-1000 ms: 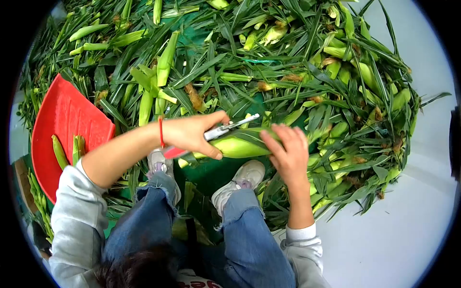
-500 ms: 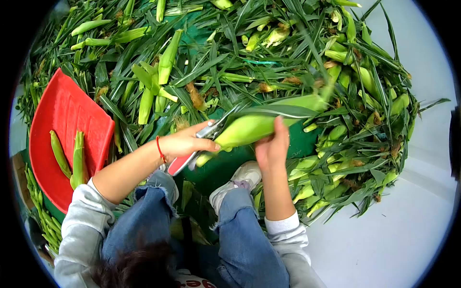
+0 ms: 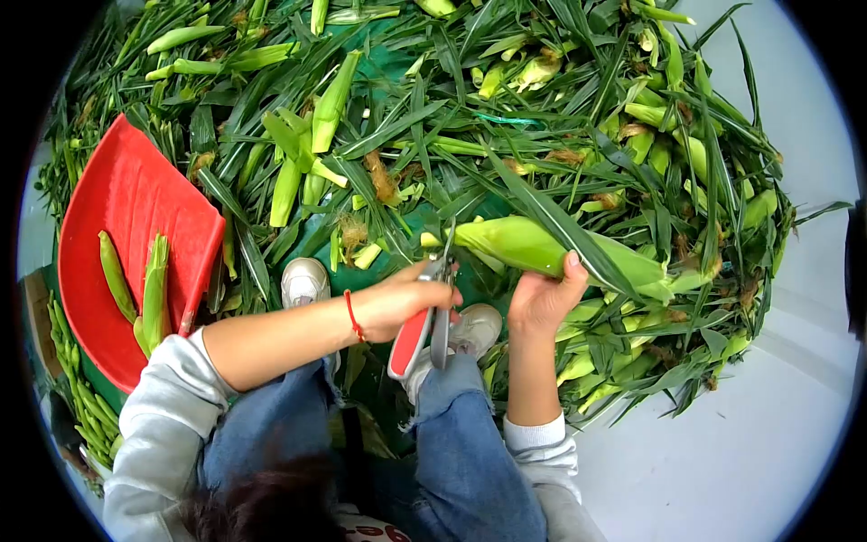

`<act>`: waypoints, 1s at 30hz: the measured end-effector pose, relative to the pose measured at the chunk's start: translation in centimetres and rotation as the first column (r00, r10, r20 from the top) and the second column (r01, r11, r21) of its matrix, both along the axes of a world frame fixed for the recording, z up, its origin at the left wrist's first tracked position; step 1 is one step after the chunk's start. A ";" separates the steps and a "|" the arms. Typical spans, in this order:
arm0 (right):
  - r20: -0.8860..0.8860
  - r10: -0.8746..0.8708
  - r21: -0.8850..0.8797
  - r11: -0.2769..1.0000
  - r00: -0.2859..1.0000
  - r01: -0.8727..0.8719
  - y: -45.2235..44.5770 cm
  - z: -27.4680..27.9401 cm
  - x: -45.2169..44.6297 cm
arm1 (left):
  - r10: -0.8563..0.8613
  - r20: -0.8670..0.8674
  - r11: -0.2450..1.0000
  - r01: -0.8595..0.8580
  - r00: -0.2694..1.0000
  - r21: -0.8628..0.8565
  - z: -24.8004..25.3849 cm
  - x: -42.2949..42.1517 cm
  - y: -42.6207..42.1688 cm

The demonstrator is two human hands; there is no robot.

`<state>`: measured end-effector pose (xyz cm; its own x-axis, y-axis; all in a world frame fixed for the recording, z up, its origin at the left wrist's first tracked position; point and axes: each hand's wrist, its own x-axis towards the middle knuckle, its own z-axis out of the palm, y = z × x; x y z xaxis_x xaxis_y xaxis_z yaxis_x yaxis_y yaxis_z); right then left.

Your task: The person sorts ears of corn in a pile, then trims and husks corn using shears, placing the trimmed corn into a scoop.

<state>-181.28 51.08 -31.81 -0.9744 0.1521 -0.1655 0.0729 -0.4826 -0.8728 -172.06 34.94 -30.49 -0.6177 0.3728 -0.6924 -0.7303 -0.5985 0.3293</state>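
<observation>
My left hand (image 3: 411, 300), a red cord round its wrist, is closed round red-and-grey pruning shears (image 3: 411, 343). Their blades point up, at the stalk end of an ear of corn in its green husk (image 3: 515, 242). My right hand (image 3: 546, 294) grips that ear from below, thumb on its near side. The ear lies roughly level, stalk end to the left and tip to the right, with a long dark leaf across it. Whether the blades touch the stalk I cannot tell.
A red scoop (image 3: 135, 199) with a few green husked pieces stands at the left. Corn leaves and husked ears (image 3: 334, 99) cover the green floor ahead. More ears are heaped at the right, beside a pale smooth surface (image 3: 777, 397). My shoes (image 3: 305, 280) are below my hands.
The shears have swung from lying along the ear to pointing upward at its stalk end. The ear has turned, its tip dropping to the right. My left hand has moved right and nearer me.
</observation>
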 end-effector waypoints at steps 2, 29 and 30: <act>0.055 -0.027 -0.001 1.000 0.998 0.027 0.2 -0.2 0.1 | 0.034 -0.007 0.998 -0.034 0.999 0.051 -0.4 0.8 0.4; 0.220 0.305 0.129 0.932 0.927 -0.338 -1.6 0.5 2.7 | -0.137 -0.511 0.880 -0.133 0.848 -0.456 -2.1 -1.3 -4.9; 0.252 0.279 0.171 0.930 0.927 -0.326 -0.9 -0.4 2.3 | 0.040 -0.466 0.945 -0.185 0.884 -0.271 -2.5 -1.1 -4.8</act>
